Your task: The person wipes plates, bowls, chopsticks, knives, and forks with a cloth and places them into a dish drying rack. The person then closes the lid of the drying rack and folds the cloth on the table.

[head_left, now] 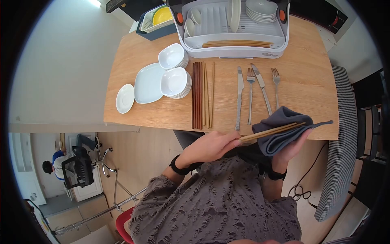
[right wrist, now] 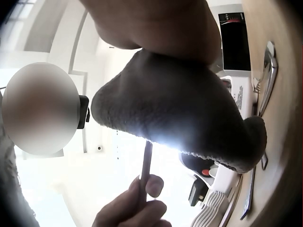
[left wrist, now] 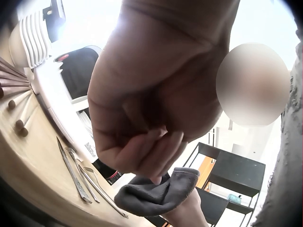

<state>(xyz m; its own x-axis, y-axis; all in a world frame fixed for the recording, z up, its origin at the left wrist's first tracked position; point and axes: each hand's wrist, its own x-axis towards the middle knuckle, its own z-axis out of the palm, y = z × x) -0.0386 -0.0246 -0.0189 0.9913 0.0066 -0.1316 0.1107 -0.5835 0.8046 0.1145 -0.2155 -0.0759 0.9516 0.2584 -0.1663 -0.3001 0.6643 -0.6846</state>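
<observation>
My left hand (head_left: pixel 213 145) pinches the near ends of a pair of light wooden chopsticks (head_left: pixel 270 131) above the table's front edge. Their far ends lie across a folded dark grey cloth (head_left: pixel 284 140). The right hand (head_left: pixel 290 149) holds this cloth from beneath, and one corner of it sticks out to the right. In the left wrist view, the curled fingers (left wrist: pixel 147 156) hide the chopsticks, with the cloth (left wrist: pixel 156 194) just beyond. The right wrist view shows a chopstick (right wrist: pixel 146 163) running from the left hand's fingertips up to the cloth (right wrist: pixel 175 109).
Dark red chopsticks (head_left: pixel 197 95) and light chopsticks (head_left: pixel 209 97) lie left of two knives and two forks (head_left: pixel 250 91). Stacked white bowls (head_left: pixel 174 81), a square plate (head_left: pixel 147 87) and a small oval dish (head_left: pixel 125 99) are farther left. A white dish rack (head_left: pixel 239 52) stands behind.
</observation>
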